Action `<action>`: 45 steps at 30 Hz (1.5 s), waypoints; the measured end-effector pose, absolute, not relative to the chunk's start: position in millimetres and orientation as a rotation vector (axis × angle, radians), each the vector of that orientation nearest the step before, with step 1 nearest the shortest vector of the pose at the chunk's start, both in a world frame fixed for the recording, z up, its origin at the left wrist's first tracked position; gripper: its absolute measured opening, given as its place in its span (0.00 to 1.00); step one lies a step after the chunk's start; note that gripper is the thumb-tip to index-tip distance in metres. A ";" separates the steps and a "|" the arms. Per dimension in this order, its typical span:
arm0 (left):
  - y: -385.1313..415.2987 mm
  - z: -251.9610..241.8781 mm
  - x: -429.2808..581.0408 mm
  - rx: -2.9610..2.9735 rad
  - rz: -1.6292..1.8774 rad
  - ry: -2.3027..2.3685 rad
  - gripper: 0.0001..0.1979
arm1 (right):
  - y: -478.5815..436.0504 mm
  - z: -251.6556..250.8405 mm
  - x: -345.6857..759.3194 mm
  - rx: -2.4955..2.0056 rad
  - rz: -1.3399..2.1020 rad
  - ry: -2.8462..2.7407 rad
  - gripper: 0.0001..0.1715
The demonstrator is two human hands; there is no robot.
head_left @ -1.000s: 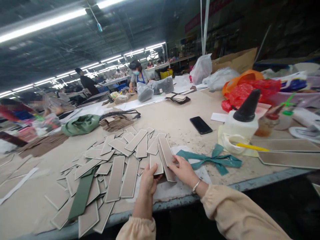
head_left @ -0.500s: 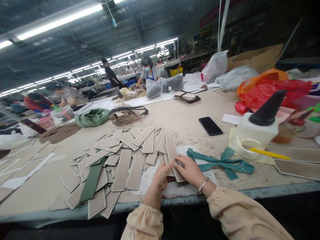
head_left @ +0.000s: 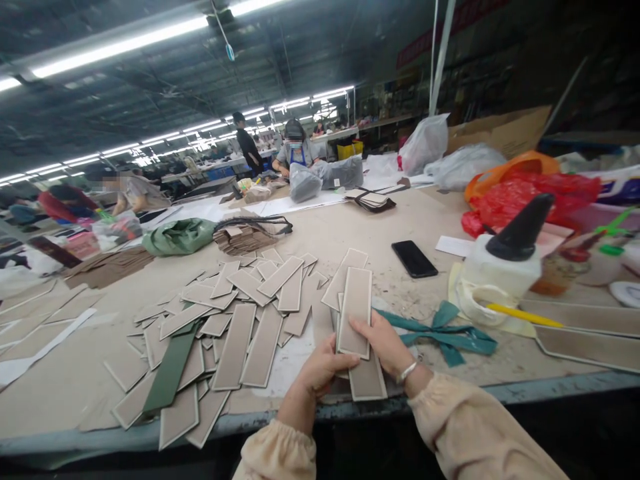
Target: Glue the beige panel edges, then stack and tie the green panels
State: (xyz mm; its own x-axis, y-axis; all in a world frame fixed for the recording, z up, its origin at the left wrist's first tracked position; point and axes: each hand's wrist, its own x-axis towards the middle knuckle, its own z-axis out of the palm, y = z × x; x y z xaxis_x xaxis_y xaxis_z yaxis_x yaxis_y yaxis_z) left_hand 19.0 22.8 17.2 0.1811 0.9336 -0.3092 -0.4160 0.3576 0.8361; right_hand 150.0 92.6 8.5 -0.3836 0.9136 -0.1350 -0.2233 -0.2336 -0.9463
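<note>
Between my hands is a taupe rectangular panel (head_left: 357, 293) with pale edges, tilted toward me above the table's front edge. My left hand (head_left: 320, 369) pinches its lower left corner, thumb across the front and the other fingers partly hidden. Along its right side my right hand (head_left: 387, 343) is closed, thumb on the face. A second such panel (head_left: 369, 381) sticks out below it, and another panel (head_left: 345, 277) shows behind. To the left lies a loose heap of similar panels (head_left: 235, 347), with a dark green strip (head_left: 173, 367) on top.
Teal ribbon (head_left: 450, 337) lies right of my hands. Beyond it are a black phone (head_left: 414, 259), a white bottle with a black cone top (head_left: 505, 263), a tape roll (head_left: 477, 308) and a yellow pen (head_left: 525, 315). Farther back are a green bag (head_left: 179, 237) and several people.
The panel in my hands has been lifted and tilted up. Another panel now shows below it, and my left thumb has moved onto its lower face.
</note>
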 end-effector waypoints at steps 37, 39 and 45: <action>43.6 1.4 0.7 1.127 1.164 1.675 0.17 | 109.5 43.5 188.4 -1.212 0.997 -1.595 0.25; 45.1 3.1 -14.7 1.211 1.173 1.894 0.15 | 106.5 60.6 196.7 -1.341 0.747 -1.895 0.25; 47.2 9.8 -21.1 1.444 0.827 2.414 0.24 | 89.4 52.3 185.7 -1.596 0.271 -2.541 0.26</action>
